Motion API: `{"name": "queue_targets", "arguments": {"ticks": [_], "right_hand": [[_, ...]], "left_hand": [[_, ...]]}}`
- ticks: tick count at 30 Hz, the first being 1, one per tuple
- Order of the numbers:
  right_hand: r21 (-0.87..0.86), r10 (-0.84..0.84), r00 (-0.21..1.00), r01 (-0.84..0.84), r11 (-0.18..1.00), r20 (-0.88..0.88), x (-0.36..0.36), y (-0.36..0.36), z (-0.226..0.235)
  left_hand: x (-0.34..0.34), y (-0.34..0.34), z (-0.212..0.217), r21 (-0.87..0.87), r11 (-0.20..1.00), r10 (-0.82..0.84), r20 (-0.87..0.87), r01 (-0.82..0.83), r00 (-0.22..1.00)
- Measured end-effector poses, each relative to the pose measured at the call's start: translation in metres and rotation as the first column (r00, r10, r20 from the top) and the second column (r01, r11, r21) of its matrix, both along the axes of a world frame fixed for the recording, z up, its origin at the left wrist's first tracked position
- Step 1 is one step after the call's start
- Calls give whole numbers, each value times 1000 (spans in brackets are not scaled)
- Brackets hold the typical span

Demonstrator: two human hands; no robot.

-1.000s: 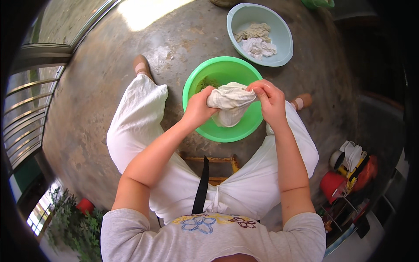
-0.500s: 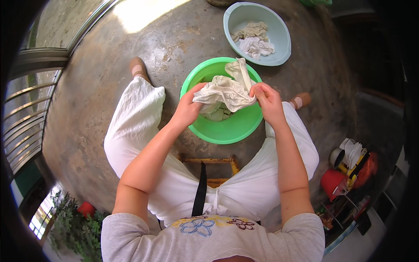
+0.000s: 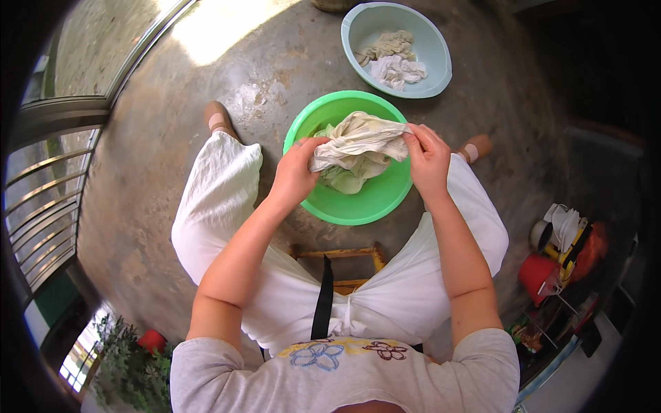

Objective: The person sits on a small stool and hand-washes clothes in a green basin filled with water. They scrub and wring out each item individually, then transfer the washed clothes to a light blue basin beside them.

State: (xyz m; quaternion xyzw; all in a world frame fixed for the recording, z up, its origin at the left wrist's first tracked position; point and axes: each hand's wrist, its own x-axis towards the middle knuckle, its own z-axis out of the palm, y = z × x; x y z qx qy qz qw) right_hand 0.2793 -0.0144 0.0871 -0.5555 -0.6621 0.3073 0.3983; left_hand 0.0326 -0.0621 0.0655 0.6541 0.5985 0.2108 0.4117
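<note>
Stretched between my two hands is a crumpled off-white cloth (image 3: 363,138), held over a bright green basin (image 3: 354,215) on the floor between my legs. My left hand (image 3: 297,169) is closed on its left side, and my right hand (image 3: 428,157) pinches its right end at the basin's right rim. Under it, more pale, greenish-looking fabric (image 3: 348,180) lies in the basin, partly hidden by the cloth. Whether the cloth is a particular garment, I cannot tell.
Beyond the green basin stands a light blue basin (image 3: 441,48) holding a beige cloth (image 3: 392,45) and a white cloth (image 3: 398,71). A yellowish stool frame (image 3: 375,258) shows between my thighs. Right are a red container (image 3: 537,275) and clutter; left, a plant (image 3: 131,365) and metal railing (image 3: 45,199).
The cloth's raised flap at the far right has dropped, and the cloth now lies spread straighter between my hands. My right hand has shifted slightly to the right.
</note>
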Motion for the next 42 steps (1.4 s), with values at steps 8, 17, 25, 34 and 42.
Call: {"name": "queue_targets", "arguments": {"ticks": [8, 17, 25, 34, 42], "right_hand": [[-240, -168, 941, 97, 966, -295, 9, -8, 46], [-224, 54, 789, -238, 945, -612, -38, -27, 239], [-160, 66, 745, -228, 960, -664, -50, -29, 276], [-91, -66, 983, 82, 992, 170, 27, -23, 140], [-203, -28, 560, 347, 915, 828, 62, -22, 108]], "left_hand": [[-7, -2, 17, -73, 992, 110, 46, -107, 993], [27, 6, 94, 320, 738, 482, 366, -594, 796], [48, -19, 46, -39, 974, 199, 610, -222, 767], [39, -28, 77, 175, 876, 391, 286, -449, 875], [-1, -18, 101, 229, 972, 99, -206, -51, 973]]}}
